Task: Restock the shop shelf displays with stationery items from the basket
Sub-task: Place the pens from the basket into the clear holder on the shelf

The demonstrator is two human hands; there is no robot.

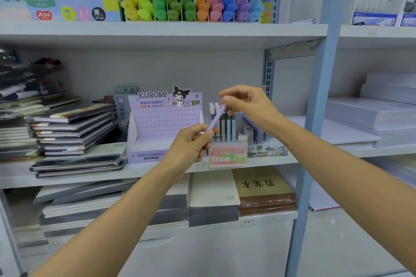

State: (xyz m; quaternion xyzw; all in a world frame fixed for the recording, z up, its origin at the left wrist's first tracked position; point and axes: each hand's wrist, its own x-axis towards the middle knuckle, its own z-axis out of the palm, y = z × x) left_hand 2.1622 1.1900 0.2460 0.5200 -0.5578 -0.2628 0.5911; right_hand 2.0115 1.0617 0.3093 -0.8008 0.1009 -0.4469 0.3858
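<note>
A slim lilac pen (216,118) is held at both ends in front of the middle shelf. My left hand (191,146) grips its lower end and my right hand (245,105) pinches its upper tip. Just behind the pen stands a clear display box (228,155) labelled "FRUIT SODA", with several pens upright in it. To its left sits a purple Kuromi display box (157,128) whose tray looks empty. The basket is not in view.
Stacks of notebooks (74,132) fill the left of the middle shelf (90,175). Above, a highlighter display (191,4) holds many coloured markers. A blue upright post (315,119) divides off the right bay with stacked white paper (371,117). Books lie on the lower shelf.
</note>
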